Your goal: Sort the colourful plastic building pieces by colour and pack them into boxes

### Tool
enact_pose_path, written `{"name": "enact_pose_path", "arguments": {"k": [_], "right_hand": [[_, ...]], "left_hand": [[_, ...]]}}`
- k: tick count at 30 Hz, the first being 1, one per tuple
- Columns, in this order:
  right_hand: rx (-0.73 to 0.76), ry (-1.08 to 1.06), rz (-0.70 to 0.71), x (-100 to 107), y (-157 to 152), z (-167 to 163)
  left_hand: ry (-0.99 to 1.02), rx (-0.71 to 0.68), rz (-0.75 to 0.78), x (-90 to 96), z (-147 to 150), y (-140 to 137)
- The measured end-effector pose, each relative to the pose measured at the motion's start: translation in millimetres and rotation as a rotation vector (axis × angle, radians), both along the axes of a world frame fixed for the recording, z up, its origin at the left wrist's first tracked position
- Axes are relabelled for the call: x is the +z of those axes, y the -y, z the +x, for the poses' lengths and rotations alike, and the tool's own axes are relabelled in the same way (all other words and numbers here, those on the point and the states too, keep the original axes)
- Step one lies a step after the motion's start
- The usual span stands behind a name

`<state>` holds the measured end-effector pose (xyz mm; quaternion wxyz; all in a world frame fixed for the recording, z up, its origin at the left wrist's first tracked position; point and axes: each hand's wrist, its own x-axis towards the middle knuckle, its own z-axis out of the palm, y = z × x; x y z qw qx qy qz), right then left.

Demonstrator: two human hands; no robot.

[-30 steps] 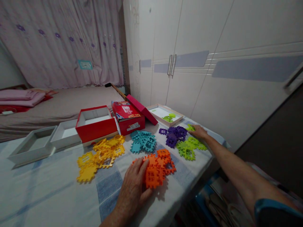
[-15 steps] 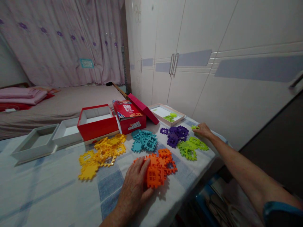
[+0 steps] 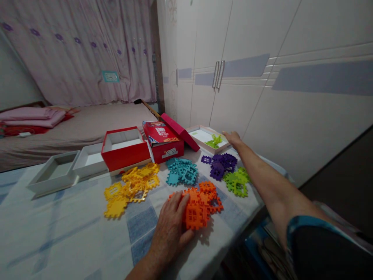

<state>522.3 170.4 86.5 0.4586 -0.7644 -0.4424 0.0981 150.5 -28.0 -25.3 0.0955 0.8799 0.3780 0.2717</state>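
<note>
My left hand [image 3: 170, 221] rests against the left side of a pile of orange plastic interlocking building pieces [image 3: 201, 206]. Its fingers lie over the edge of the pile, with the thumb apart, low near the table. Stretched far forward, my right hand [image 3: 233, 139] is at the right rim of a shallow white tray [image 3: 201, 134]. Its fingers extend toward the tray and nothing shows in them. Lime-green pieces [image 3: 215, 141] lie inside the tray. More green pieces [image 3: 237, 182] form a pile on the table, partly hidden by my right forearm.
Purple pieces [image 3: 223, 165], teal pieces [image 3: 182, 171] and yellow pieces [image 3: 131, 186] lie in piles. Behind them stand a red printed box [image 3: 167, 149], a leaning pink lid [image 3: 180, 132], an open red box [image 3: 125, 155] and pale trays [image 3: 55, 181]. A wardrobe [image 3: 247, 109] rises behind.
My right hand has moved forward and left from above the green pile to the tray rim. The green piece it held no longer shows in it. My left hand stays at the orange pile.
</note>
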Motion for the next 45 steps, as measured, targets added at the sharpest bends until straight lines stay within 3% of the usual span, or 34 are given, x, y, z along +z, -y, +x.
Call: {"name": "enact_pose_path", "arguments": {"k": [5,9,12,15,22,26,32,45], "right_hand": [[0.076,0.223,-0.129,-25,69,3],[0.223,0.556,-0.343,-50,144,5],[0.293,0.656,-0.463,-62,179,-1],[0.316,0.676,-0.548,-69,191,-12],[0.321,0.679,-0.559,-75,191,-23],[0.28,0.669,-0.392,-82,199,-25],[0.218,0.47,-0.106,-91,209,-33],[0.279,0.418,0.085,-83,217,-47]], "left_hand": [[0.005,-0.013,-0.047,6.4,0,1],[0.01,-0.008,-0.068,8.7,0,1],[0.005,-0.006,-0.052,7.7,0,1],[-0.009,-0.004,-0.028,6.0,0,0],[-0.016,-0.013,-0.019,4.7,-1,-1],[-0.007,-0.011,-0.011,3.5,-2,-2],[-0.021,-0.007,-0.003,3.6,-3,-2],[-0.025,-0.001,-0.018,3.0,-2,-1]]}}
